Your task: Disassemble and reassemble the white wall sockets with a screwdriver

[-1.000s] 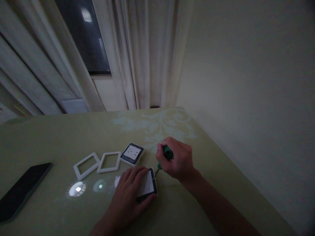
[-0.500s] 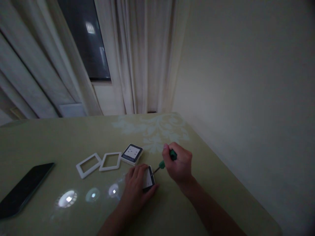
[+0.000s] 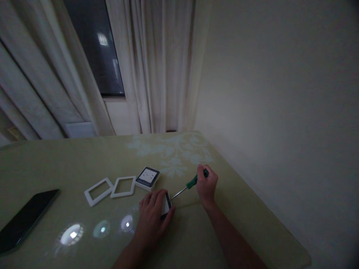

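My left hand (image 3: 153, 215) grips a white wall socket with a dark border (image 3: 166, 206) on the table, fingers over its far side and thumb along its near edge; much of it is hidden. In my right hand (image 3: 206, 184) is a screwdriver (image 3: 192, 182) with a green handle, my fingers closed around the handle's end. Its metal shaft slants down to the left, the tip at the socket's right edge. Just beyond my left hand lies a second wall socket (image 3: 148, 177), face up.
Two white rectangular frames, a left one (image 3: 89, 198) and a right one (image 3: 121, 194), lie left of the second socket. A flat black panel (image 3: 26, 220) rests at the table's left. A wall (image 3: 275, 123) borders the table (image 3: 224, 179) on the right; curtains (image 3: 151, 74) hang behind.
My right hand has drawn back up and right along the screwdriver's line, so more of the metal shaft shows. The left hand still holds the socket. The view has shifted slightly.
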Available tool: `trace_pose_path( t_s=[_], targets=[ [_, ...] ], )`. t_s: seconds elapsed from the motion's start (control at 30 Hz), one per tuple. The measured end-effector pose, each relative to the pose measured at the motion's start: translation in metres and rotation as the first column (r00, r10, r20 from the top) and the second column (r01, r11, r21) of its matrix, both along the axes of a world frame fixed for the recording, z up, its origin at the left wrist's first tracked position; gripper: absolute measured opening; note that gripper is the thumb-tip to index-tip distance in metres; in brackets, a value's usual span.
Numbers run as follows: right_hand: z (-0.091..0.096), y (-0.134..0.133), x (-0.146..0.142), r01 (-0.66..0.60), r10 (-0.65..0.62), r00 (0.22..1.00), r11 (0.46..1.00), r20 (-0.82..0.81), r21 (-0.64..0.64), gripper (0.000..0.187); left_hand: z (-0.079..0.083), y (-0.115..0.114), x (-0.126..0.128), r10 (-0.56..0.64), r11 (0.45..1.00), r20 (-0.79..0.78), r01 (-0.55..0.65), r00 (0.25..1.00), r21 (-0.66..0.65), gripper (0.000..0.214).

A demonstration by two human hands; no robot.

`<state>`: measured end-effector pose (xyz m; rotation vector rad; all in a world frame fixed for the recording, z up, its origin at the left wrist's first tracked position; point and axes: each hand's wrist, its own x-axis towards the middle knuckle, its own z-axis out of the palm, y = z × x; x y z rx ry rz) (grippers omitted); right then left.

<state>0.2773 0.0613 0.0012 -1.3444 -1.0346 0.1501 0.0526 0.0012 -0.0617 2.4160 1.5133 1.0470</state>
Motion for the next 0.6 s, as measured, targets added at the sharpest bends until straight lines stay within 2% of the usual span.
trace_pose_path(
  t_s=[0.23,0.4,0.5,0.6],
  targets=[
    [-0.038,0.013,0.011,0.005,-0.017,0.996,0.992,-0.089,-0.127,0.052,-0.006,0.003,-0.004,-0.003,1.0,-0.015,0.003,1.0,-0.009,0.04],
    [-0.058,0.015,0.013,0.007,-0.027,0.995,0.98,-0.099,-0.198,0.042,-0.014,0.007,-0.012,-0.027,0.999,-0.04,0.026,0.999,-0.019,0.042],
    [-0.056,0.015,0.011,0.009,-0.028,0.995,0.982,-0.095,-0.19,0.044,-0.015,0.007,-0.015,-0.024,0.999,-0.046,0.023,0.999,-0.03,0.042],
    [-0.039,0.01,0.009,0.007,-0.016,0.997,0.992,-0.072,-0.126,0.053,-0.014,0.007,-0.015,-0.018,0.999,-0.051,0.016,0.999,-0.037,0.043]
  ],
)
